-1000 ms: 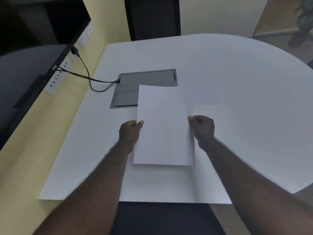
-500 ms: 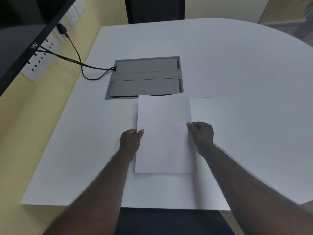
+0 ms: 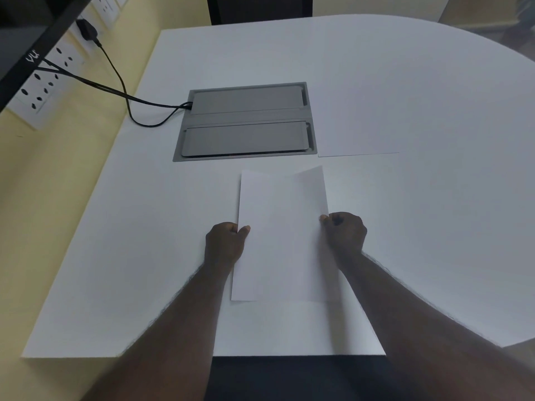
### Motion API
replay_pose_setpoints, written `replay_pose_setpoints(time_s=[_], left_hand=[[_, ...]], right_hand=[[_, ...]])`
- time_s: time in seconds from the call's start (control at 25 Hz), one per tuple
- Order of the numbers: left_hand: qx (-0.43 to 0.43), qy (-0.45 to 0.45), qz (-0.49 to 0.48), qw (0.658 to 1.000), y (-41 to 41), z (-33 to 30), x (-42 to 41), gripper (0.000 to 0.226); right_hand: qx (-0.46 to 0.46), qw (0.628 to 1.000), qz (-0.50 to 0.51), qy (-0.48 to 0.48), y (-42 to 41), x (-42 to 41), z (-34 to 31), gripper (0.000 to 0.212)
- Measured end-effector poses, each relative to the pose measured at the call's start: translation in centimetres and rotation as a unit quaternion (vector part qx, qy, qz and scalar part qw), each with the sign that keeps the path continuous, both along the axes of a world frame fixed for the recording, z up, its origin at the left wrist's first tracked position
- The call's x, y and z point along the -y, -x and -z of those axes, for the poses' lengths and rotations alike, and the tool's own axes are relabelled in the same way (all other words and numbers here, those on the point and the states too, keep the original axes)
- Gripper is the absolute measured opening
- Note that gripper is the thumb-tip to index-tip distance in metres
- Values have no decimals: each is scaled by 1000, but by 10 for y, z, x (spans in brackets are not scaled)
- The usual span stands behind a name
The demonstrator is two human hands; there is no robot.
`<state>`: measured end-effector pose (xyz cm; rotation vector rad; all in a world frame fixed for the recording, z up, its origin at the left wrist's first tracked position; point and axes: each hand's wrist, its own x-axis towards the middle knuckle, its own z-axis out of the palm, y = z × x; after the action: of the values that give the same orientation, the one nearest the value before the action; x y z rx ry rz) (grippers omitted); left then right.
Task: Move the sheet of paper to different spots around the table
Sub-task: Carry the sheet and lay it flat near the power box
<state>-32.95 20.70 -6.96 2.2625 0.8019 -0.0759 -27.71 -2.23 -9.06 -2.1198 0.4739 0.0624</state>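
Note:
A white sheet of paper [image 3: 282,235] is held lengthwise above the near middle of the white table [image 3: 419,117]. My left hand [image 3: 224,246] pinches its left edge, thumb on top. My right hand [image 3: 344,233] pinches its right edge. The sheet's far right corner curls up a little. Its near edge lies close to the table's front edge.
A grey cable box [image 3: 246,123] with two lids is set into the table just beyond the sheet. Black cables [image 3: 121,91] run from it to wall sockets [image 3: 43,82] at the left. A second white sheet [image 3: 359,134] lies flat right of the box. A dark chair back [image 3: 260,7] stands at the far side.
The sheet has come back toward me, off the cable box, which is now fully uncovered. Both hands keep their grip on its edges. The view has tilted down.

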Motion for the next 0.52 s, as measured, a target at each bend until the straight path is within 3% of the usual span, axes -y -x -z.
replay_pose_setpoints(time_s=[0.12,0.32,0.52], left_hand=[[-4,-16,6,1000,3,0,0,37],[-10,-58,26,998,4,1,-1,40],[5,-85,22,996,8,2,-6,27]], right_hand=[[-14,1000,10,3,-2,-3,-1,36],[-46,999,15,-10,-1,-3,-4,20],[-32,999,3,11,3,-6,-5,17]])
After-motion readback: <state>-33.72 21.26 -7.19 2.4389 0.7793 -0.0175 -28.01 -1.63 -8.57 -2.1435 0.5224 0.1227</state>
